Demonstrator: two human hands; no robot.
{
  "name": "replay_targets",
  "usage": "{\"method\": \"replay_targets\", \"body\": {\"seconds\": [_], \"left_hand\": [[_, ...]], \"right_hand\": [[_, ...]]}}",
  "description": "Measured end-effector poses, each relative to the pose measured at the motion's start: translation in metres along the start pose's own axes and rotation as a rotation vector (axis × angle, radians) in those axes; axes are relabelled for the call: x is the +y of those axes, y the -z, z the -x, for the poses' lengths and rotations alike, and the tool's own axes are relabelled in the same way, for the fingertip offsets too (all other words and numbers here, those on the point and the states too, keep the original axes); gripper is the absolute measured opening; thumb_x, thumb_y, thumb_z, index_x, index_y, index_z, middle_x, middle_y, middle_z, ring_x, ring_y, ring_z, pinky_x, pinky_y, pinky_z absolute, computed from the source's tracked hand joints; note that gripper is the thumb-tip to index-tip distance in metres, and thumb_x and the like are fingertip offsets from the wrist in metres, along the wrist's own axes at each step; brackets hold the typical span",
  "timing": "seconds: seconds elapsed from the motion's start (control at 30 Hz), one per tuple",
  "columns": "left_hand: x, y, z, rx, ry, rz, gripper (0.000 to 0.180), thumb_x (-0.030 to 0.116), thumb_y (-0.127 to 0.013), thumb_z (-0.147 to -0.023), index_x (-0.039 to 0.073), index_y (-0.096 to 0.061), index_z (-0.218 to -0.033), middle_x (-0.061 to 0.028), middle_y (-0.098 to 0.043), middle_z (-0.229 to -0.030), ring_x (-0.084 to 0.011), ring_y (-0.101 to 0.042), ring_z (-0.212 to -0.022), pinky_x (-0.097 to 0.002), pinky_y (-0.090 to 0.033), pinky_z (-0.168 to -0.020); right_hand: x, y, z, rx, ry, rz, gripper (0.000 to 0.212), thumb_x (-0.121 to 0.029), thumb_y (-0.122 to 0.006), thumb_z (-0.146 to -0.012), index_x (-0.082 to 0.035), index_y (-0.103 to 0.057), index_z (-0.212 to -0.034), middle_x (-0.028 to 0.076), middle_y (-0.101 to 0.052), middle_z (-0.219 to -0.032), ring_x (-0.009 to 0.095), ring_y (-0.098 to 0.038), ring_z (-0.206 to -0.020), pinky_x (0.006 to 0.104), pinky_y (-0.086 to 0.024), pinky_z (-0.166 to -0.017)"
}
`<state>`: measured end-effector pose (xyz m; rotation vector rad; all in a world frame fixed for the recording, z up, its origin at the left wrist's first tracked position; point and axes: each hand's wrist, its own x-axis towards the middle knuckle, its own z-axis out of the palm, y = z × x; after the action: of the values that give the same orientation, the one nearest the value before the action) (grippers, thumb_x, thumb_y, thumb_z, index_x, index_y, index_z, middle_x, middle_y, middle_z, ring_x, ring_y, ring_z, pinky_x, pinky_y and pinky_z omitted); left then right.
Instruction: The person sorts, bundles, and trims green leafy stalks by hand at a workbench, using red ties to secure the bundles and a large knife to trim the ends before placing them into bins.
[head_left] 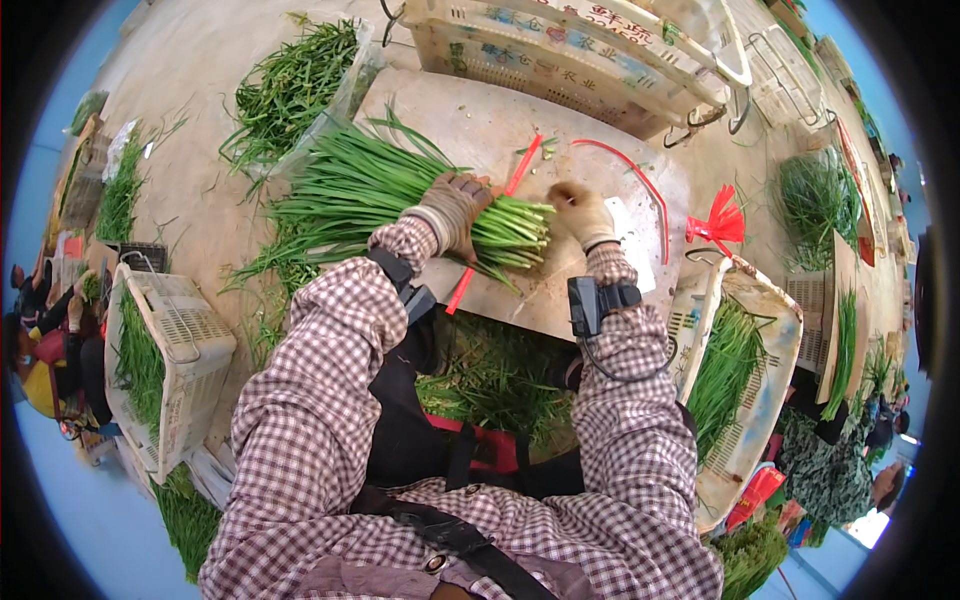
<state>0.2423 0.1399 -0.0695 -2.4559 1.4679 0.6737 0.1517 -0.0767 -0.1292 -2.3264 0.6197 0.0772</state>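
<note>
A thick bunch of green garlic chives [345, 190] lies across the pale work board [480, 100], leaves to the left and pale stem ends to the right. My left hand [452, 210], in a worn knit glove, is closed over the bunch near its stems. Beneath the bunch runs a red tie strip [524, 165], whose two ends stick out at the far and near sides. My gloved right hand [585, 215] is just right of the stem ends, apart from them; its fingers are curled but smeared by motion. A second red strip [640, 178] curves along the board's right side.
A bundle of red strips [718, 218] sits off the board's right edge. White crates [570, 75] stand behind the board. Crates of chives flank me, on the left [190, 350] and right [790, 330]. More loose greens [300, 85] lie at far left.
</note>
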Motion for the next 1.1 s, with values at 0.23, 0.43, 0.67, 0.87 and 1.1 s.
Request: {"method": "replay_targets", "body": {"seconds": [0.23,0.43,0.67,0.87,1.1], "left_hand": [[-0.026,-0.007,-0.006,0.049,-0.110,0.299,0.108,0.050,-0.078,-0.055,0.013,-0.023,-0.140,-0.0158,-0.030,-0.141,-0.0314,-0.023,-0.133,-0.0431,-0.015,-0.109],[-0.033,-0.013,-0.010,0.080,-0.166,0.364,0.091,0.047,-0.074,-0.064,0.016,-0.030,-0.138,-0.0156,-0.034,-0.139,-0.0307,-0.025,-0.132,-0.0416,-0.015,-0.110],[-0.026,-0.013,-0.007,0.064,-0.128,0.245,0.101,0.046,-0.078,-0.057,0.020,-0.026,-0.139,-0.0127,-0.034,-0.140,-0.0291,-0.025,-0.133,-0.0431,-0.013,-0.110],[-0.020,-0.014,-0.005,0.062,-0.103,0.171,0.110,0.044,-0.081,-0.053,0.017,-0.021,-0.141,-0.0121,-0.027,-0.144,-0.0286,-0.020,-0.135,-0.0447,-0.012,-0.110],[-0.026,-0.015,-0.003,0.069,-0.127,0.191,0.112,0.042,-0.082,-0.053,0.019,-0.019,-0.142,-0.0120,-0.025,-0.145,-0.0296,-0.019,-0.135,-0.0448,-0.011,-0.110]], "right_hand": [[-0.070,-0.012,0.122,0.364,0.459,-0.172,0.010,-0.015,-0.066,-0.076,-0.009,-0.064,-0.084,0.006,-0.062,-0.077,0.020,-0.061,-0.068,0.0321,-0.049,-0.062],[-0.075,-0.049,0.128,0.441,0.383,0.209,0.013,-0.021,-0.066,-0.073,-0.016,-0.064,-0.085,0.004,-0.059,-0.079,0.026,-0.058,-0.075,0.0393,-0.044,-0.065],[-0.067,-0.067,0.110,0.321,0.321,0.313,0.007,-0.020,-0.065,-0.073,-0.014,-0.061,-0.076,0.005,-0.058,-0.077,0.028,-0.059,-0.070,0.0404,-0.044,-0.061],[-0.032,-0.072,0.119,0.487,0.282,-0.036,0.007,-0.010,-0.059,-0.081,-0.008,-0.057,-0.088,0.006,-0.059,-0.079,0.019,-0.058,-0.067,0.0330,-0.045,-0.059],[0.004,-0.005,0.213,-0.275,0.047,-0.588,0.013,-0.002,-0.055,-0.082,-0.003,-0.057,-0.096,0.005,-0.061,-0.082,0.014,-0.057,-0.070,0.0259,-0.047,-0.064]]}}
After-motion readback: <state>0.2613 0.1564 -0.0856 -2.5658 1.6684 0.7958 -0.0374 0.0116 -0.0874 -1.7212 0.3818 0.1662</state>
